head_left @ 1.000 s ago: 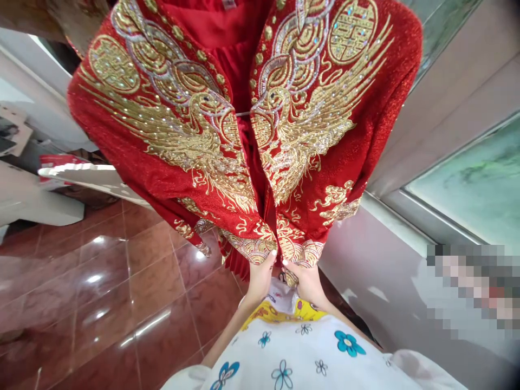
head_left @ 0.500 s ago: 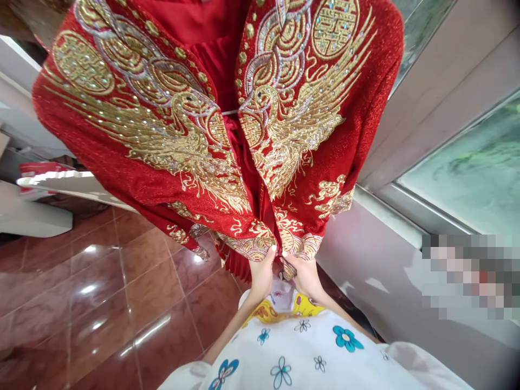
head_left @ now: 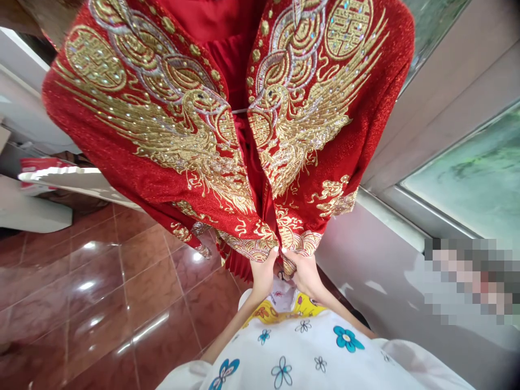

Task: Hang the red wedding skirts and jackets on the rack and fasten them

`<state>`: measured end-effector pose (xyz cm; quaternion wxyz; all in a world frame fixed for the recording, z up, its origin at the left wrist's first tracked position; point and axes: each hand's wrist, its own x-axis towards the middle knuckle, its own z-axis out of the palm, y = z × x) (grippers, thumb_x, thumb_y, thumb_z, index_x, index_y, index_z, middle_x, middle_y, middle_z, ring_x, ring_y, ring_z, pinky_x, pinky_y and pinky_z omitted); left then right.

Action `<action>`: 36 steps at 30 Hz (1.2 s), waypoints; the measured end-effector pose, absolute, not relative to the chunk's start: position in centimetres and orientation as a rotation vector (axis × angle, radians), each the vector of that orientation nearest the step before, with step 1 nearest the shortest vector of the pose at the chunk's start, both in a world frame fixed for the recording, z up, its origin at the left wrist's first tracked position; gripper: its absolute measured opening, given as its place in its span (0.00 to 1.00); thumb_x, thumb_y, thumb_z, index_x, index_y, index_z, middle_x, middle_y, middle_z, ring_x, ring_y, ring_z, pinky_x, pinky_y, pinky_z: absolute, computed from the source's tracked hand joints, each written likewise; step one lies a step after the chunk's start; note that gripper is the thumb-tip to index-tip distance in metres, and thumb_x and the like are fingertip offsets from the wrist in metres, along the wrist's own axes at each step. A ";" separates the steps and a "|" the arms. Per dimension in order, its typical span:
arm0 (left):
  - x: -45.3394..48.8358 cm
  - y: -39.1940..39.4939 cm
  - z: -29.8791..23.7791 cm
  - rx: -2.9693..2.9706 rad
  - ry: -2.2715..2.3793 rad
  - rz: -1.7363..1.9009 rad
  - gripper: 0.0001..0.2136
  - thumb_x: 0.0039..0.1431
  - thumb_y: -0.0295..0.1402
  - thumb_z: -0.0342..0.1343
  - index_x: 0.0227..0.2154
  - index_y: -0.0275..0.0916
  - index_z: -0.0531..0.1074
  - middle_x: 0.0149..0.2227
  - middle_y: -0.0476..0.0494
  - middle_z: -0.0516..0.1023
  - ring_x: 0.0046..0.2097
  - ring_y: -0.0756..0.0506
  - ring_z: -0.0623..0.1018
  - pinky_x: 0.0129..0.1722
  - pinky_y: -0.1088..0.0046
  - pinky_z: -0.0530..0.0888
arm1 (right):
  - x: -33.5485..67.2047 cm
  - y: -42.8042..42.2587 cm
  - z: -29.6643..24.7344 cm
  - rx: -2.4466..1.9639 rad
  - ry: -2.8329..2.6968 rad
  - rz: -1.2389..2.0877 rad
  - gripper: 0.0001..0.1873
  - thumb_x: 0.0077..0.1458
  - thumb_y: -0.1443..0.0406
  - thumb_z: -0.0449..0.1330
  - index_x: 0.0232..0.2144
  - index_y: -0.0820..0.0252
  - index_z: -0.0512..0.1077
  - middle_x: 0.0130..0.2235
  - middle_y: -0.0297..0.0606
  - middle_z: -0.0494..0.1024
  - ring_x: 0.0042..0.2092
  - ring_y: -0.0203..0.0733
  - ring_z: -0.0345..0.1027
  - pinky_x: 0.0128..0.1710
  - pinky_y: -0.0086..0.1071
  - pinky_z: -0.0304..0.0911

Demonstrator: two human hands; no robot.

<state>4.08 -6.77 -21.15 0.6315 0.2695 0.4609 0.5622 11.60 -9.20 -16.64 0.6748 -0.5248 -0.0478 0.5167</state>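
A red jacket (head_left: pixel 134 179) with gold and silver embroidery and small stones hangs in front of me, its two front edges side by side. My left hand (head_left: pixel 263 273) pinches the lower hem on the left front panel, thumb on top. My right hand (head_left: pixel 304 271) grips the hem of the right front panel in the same way. The thumbs nearly meet at the opening; the other fingers are hidden under the cloth. Inside the jacket a red lining (head_left: pixel 227 27) shows. Pleated red cloth (head_left: pixel 238 265) hangs below the left hem.
At the left, a white scalloped edge (head_left: pixel 81 177) juts out near a red-and-white package (head_left: pixel 38 168). Glossy reddish floor tiles (head_left: pixel 150 276) lie below. On the right are a pale wall (head_left: pixel 365 265) and a framed greenish glass panel (head_left: pixel 459 173).
The jacket's upper part has shifted slightly to the right in view. Both hands keep their hold at the hem, almost in the same place.
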 end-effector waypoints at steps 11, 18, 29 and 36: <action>3.5 -6.8 -23.1 0.629 1.042 1.293 0.25 0.44 0.32 0.65 0.47 0.40 0.68 0.47 0.42 0.75 0.48 0.46 0.75 0.53 0.68 0.68 | 12.2 -9.5 -19.0 -1.178 -0.032 1.492 0.21 0.31 0.61 0.70 0.32 0.61 0.71 0.32 0.37 0.79 0.33 0.41 0.72 0.29 0.31 0.67; 2.9 -6.8 -23.1 0.683 1.189 1.276 0.19 0.42 0.31 0.66 0.39 0.37 0.71 0.39 0.43 0.77 0.44 0.46 0.76 0.50 0.69 0.69 | 13.4 -11.5 -19.6 -1.413 -0.358 1.771 0.18 0.40 0.54 0.65 0.22 0.65 0.71 0.19 0.35 0.73 0.19 0.29 0.63 0.18 0.22 0.56; 2.2 -6.6 -23.5 0.691 1.237 1.297 0.13 0.39 0.29 0.65 0.31 0.36 0.70 0.32 0.45 0.77 0.34 0.48 0.76 0.41 0.71 0.71 | 11.3 -7.7 -18.1 -1.566 -0.509 1.408 0.13 0.38 0.63 0.62 0.12 0.62 0.63 0.11 0.26 0.62 0.13 0.25 0.49 0.14 0.21 0.44; 1.3 -5.6 -26.6 0.598 1.168 1.310 0.17 0.36 0.28 0.66 0.33 0.36 0.70 0.34 0.45 0.77 0.37 0.48 0.76 0.45 0.70 0.69 | 10.6 -6.0 -19.2 -1.536 -0.402 1.700 0.07 0.37 0.66 0.57 0.14 0.63 0.65 0.09 0.23 0.54 0.13 0.23 0.39 0.12 0.21 0.34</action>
